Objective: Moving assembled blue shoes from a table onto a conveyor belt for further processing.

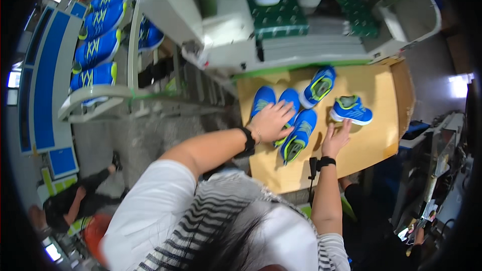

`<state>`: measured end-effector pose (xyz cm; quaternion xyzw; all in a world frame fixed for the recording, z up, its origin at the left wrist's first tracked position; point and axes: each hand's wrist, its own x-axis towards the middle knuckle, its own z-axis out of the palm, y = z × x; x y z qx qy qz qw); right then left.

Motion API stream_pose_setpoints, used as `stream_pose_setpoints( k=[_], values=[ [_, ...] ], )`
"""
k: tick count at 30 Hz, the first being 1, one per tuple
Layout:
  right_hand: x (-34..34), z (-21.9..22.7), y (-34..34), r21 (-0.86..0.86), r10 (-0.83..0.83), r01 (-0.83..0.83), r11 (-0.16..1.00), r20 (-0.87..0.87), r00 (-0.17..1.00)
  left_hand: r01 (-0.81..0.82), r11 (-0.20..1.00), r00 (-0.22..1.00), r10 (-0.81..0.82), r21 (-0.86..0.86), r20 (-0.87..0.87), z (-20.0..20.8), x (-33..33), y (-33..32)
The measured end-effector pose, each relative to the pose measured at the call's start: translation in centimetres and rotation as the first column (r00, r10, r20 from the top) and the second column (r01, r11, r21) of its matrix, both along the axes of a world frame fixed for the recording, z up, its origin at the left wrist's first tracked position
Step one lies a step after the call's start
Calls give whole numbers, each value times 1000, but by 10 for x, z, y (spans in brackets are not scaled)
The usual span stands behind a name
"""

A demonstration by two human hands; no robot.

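Several blue sneakers with lime-green trim lie on a tan tabletop [374, 143]. Spread fingers of my left hand [271, 122] rest across the left group, over a blue sneaker [290, 96] partly hidden beneath them. Just left of it is another blue sneaker [262, 94], and to its right lies a laced sneaker [304, 124] with the opening toward me. Farther back, a tilted sneaker [321, 83] shows its opening. On the right, my right hand [337, 139] is open, fingertips at the white sole of a single sneaker [357, 112]; whether they touch is unclear.
A pale machine [301, 47] with green padded supports [278, 12] and more shoes stands behind the table. Racked blue sneakers [100, 50] line the left side. A cardboard flap [403, 95] edges the table's right. Another person [75, 203] is at lower left.
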<state>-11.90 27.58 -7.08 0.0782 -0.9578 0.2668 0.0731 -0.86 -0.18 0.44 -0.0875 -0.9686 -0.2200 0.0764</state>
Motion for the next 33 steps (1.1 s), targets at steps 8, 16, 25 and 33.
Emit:
stream_pose_setpoints(
  k=[8, 16, 25, 33],
  values=[
    [-63, 16, -15, -299, -429, 443, 845, 114, 896, -25, 1000, 1000, 25, 2, 15, -2, 4, 2],
    [-24, 12, -27, -610, 166, 16, 792, 240, 956, -16, 1000, 1000, 16, 15, -14, -14, 4, 4],
    [157, -54, 23, -63, 327, -326, 943, 340, 882, -9, 999, 1000, 9, 37, -2, -13, 4, 3],
    [254, -15, -18, 209, 175, -270, 940, 384, 907, 39, 997, 999, -38, 64, -12, -16, -3, -2]
  ],
)
